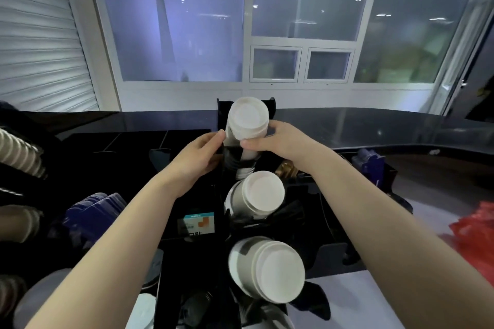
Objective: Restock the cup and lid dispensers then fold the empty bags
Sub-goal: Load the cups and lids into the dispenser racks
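My right hand (278, 139) grips the far cup stack (247, 121) in its dispenser (223, 152); my left hand (199, 156), fingers straight, steadies it. Two nearer stacks look loaded; bag-folding remains.

Black dispenser rack (222, 195) with three cup stacks in a row, far stack (247, 121) hemmed by both hands, middle stack (258, 195) and near stack (267, 270) blocking the centre line, blue lids (93, 211) crowding the left, open dark counter (374, 125) free beyond on the right, red bag (475, 232) at the right edge
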`<action>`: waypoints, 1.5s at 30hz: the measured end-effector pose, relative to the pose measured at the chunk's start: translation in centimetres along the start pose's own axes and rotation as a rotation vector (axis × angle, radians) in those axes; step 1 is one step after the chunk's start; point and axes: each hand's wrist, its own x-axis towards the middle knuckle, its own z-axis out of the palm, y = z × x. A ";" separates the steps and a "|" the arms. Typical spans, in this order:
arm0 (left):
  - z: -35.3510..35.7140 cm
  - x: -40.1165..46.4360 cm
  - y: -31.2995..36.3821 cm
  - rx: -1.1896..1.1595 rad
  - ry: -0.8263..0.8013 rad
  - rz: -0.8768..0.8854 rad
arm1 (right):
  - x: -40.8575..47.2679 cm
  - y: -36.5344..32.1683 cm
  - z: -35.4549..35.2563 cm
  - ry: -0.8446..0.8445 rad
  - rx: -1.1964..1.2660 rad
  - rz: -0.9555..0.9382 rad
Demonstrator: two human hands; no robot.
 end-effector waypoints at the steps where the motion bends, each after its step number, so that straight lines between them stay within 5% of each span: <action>1: 0.0 0.0 0.0 -0.001 0.013 -0.029 | 0.0 -0.1 0.0 0.004 -0.021 0.023; 10: -0.2 -0.8 1.5 -0.004 -0.011 -0.042 | -1.0 -0.7 -0.5 -0.039 0.013 0.088; 22: 3.4 -5.8 6.1 -0.091 0.189 0.427 | -9.3 -4.0 -0.5 0.344 -0.009 -0.422; 27: 4.8 -9.1 6.6 -0.218 0.060 0.333 | -14.3 -4.2 -0.4 0.405 0.270 -0.517; 33: 5.3 -15.5 4.5 -0.164 -0.042 0.240 | -21.4 -2.7 1.9 0.384 0.331 -0.491; 45: 4.3 -26.4 -1.8 0.007 0.142 0.121 | -34.2 4.5 7.1 0.469 0.214 -0.201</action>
